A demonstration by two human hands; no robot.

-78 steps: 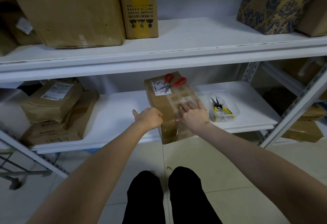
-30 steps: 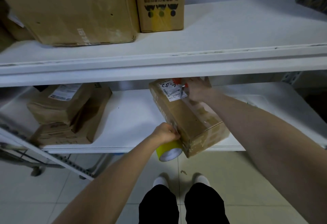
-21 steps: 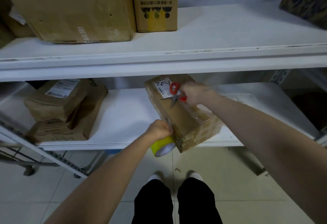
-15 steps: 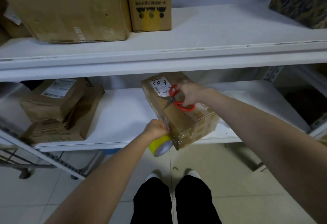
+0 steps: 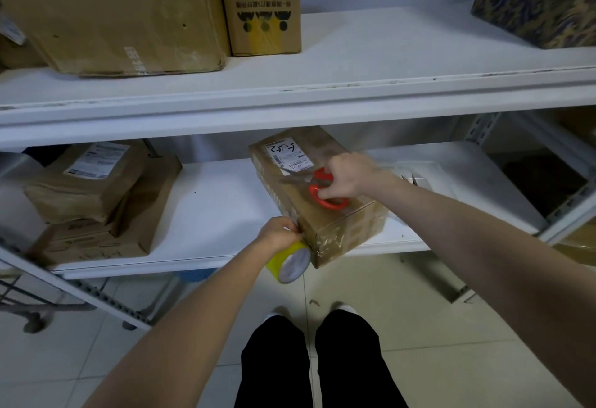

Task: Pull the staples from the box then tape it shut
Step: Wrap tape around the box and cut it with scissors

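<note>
Nearest, the left hand (image 5: 278, 235) grips a yellow tape roll (image 5: 289, 261) against the near corner of the brown box (image 5: 335, 214), which lies skewed on the lower shelf (image 5: 213, 214) with that corner overhanging the edge. Farther in, the right hand (image 5: 350, 177) holds red-handled scissors (image 5: 317, 186) over the box top, blades pointing left near its white label (image 5: 285, 156). Beyond, cartons (image 5: 113, 10) stand on the upper shelf (image 5: 387, 52).

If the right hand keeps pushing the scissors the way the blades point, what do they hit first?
Probably the white label on the box: the right hand aims the scissors up-left across its top. Blade height above the cardboard is unclear.
</note>
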